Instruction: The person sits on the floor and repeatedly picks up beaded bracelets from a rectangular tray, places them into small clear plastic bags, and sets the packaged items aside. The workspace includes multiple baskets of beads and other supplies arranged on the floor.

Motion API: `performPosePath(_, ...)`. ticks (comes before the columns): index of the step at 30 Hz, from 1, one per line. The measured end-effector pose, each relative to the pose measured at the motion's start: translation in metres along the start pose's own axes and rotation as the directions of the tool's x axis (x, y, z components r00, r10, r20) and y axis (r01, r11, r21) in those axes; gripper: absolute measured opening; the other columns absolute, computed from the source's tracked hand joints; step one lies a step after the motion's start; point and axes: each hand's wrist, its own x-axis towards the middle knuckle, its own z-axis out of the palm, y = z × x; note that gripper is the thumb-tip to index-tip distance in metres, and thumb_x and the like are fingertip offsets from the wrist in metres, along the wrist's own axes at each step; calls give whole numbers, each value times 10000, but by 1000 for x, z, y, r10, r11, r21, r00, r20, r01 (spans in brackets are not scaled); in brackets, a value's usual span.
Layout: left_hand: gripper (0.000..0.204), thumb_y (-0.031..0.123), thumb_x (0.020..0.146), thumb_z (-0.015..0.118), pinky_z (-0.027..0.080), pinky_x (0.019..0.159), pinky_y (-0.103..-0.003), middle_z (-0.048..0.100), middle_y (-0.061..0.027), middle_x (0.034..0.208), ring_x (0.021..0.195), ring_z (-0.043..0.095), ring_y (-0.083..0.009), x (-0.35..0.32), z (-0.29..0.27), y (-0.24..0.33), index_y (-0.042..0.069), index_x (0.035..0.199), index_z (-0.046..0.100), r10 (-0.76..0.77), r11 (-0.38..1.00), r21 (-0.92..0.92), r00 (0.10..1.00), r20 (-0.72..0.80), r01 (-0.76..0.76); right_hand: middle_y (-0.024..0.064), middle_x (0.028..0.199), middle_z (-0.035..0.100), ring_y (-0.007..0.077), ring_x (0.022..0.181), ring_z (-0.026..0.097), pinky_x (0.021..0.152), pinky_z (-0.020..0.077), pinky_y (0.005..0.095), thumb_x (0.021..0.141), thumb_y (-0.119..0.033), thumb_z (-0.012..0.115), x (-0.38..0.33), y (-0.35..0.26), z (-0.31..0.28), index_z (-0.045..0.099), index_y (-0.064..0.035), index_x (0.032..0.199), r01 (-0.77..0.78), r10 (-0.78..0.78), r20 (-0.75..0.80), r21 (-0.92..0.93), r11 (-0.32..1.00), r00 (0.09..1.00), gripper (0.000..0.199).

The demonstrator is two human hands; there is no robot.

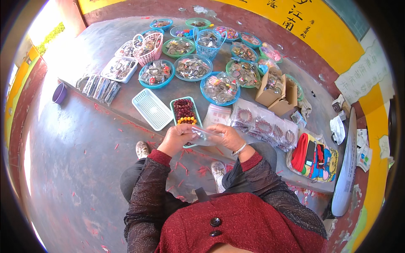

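Between my two hands is a small clear plastic bag. My left hand pinches one end of it, and my right hand, with a bangle on its wrist, grips the other end. Just beyond them, a green-rimmed tray holds dark red bead bracelets and a yellow-orange bead bracelet. My hands hide the near part of this tray. Whether anything is inside the bag cannot be made out. Right of the tray lies a stack of clear bags with red bead bracelets.
A white perforated basket sits left of the tray. Behind stand several basins of bagged items, including a blue basin, plus a cardboard box. A colourful bagged bundle lies at right. The raised platform's edge runs before my feet.
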Motion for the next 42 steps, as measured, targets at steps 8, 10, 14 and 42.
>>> performPosePath(8, 253, -16, 780, 577, 481, 760, -253, 641, -83, 916, 840, 602, -118, -2, 7, 5, -27, 1033, 571, 17, 973, 231, 990, -137, 15, 17, 716, 617, 80, 682, 544, 636, 440, 231, 779, -120, 670, 0, 21, 14, 670, 11, 860, 33, -2, -132, 231, 972, 991, 154)
performPosePath(10, 258, 15, 763, 605, 482, 752, -261, 636, -85, 921, 814, 611, -135, 2, 4, -7, -10, 1019, 581, 86, 971, 236, 973, -215, -34, 7, 707, 616, 69, 664, 535, 626, 434, 221, 772, -109, 677, 0, 19, 15, 669, 15, 859, -43, 104, -147, 367, 929, 984, 151)
performPosePath(14, 276, 83, 716, 659, 480, 718, -283, 611, -95, 879, 745, 610, -190, 2, 8, -5, 24, 980, 602, 251, 846, 533, 900, -358, -24, -14, 689, 606, 53, 632, 512, 587, 421, 208, 754, -87, 690, 1, 18, 15, 655, 17, 802, -89, 172, -170, 413, 906, 970, 119)
performPosePath(42, 127, 127, 878, 527, 438, 575, -199, 606, -17, 783, 660, 562, -78, 1, 32, -32, 25, 908, 596, -171, 970, -212, 956, -239, 121, 114, 767, 584, 271, 751, 563, 683, 454, 344, 709, -115, 662, 1, 1, 42, 644, -41, 940, 314, -492, -260, -511, 800, 831, 244)
